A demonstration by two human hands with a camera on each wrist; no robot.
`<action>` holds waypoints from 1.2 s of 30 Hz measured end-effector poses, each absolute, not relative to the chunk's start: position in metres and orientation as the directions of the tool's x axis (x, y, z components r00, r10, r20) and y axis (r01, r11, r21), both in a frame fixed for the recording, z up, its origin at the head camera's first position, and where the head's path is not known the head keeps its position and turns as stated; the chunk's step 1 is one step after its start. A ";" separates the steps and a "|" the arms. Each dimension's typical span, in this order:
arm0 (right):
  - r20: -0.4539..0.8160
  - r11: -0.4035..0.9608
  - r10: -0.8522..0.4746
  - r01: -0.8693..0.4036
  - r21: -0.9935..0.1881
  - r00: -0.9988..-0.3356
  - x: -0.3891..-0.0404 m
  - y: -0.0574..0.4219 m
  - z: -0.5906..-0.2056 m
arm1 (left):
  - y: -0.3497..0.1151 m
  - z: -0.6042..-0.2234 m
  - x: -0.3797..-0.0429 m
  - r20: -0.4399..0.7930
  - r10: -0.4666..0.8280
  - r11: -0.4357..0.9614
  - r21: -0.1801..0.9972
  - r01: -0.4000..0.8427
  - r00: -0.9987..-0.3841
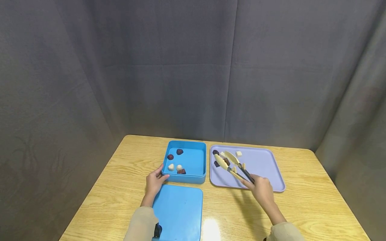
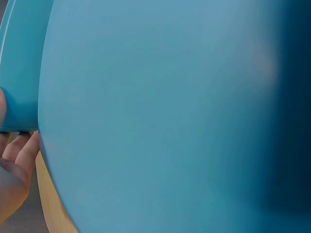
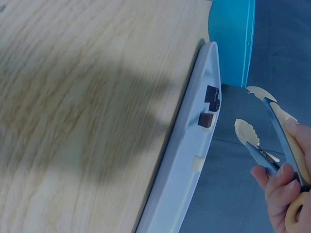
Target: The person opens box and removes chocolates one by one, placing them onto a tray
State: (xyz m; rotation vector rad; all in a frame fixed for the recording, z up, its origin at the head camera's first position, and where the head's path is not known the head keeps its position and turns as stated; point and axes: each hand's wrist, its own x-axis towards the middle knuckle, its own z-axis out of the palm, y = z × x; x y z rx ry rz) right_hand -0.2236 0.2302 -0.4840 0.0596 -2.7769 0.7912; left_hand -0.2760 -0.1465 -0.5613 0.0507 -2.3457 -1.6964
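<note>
My right hand [image 1: 263,190] grips a pair of tongs [image 1: 223,162] with cream tips and dark arms. The tips are spread apart above the left part of a lilac tray [image 1: 259,167]. On that tray lie several dark brown chocolate-like pieces [image 3: 205,120] and white ones, including a white cube [image 1: 239,154]. In the right wrist view the tongs hold nothing between their tips. My left hand [image 1: 154,182] holds the near left corner of an open blue box [image 1: 184,179], thumb in front and fingers along the side. Inside are brown pieces [image 1: 179,152] and white pieces [image 1: 171,167].
A flat blue lid [image 1: 178,211] lies on the wooden table [image 1: 114,194] just in front of the box, under the left forearm. It fills most of the left wrist view. Grey curtains [image 1: 181,83] hang behind the table and along both sides.
</note>
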 end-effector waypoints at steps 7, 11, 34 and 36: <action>0.268 0.845 0.006 -0.138 -0.516 -0.964 -0.225 0.221 -0.481 | -0.147 -0.561 -0.276 0.175 -0.166 0.326 0.939 0.113 -0.971; 0.290 0.853 -0.010 -0.160 -0.497 -0.957 -0.227 0.214 -0.478 | -0.146 -0.561 -0.276 0.170 -0.168 0.324 0.940 0.108 -0.971; 0.332 0.846 -0.081 -0.241 -0.475 -0.940 -0.234 0.183 -0.469 | -0.147 -0.563 -0.277 0.149 -0.178 0.322 0.943 0.085 -0.973; 0.340 0.845 -0.091 -0.253 -0.471 -0.936 -0.234 0.180 -0.469 | -0.147 -0.562 -0.277 0.147 -0.180 0.321 0.943 0.083 -0.973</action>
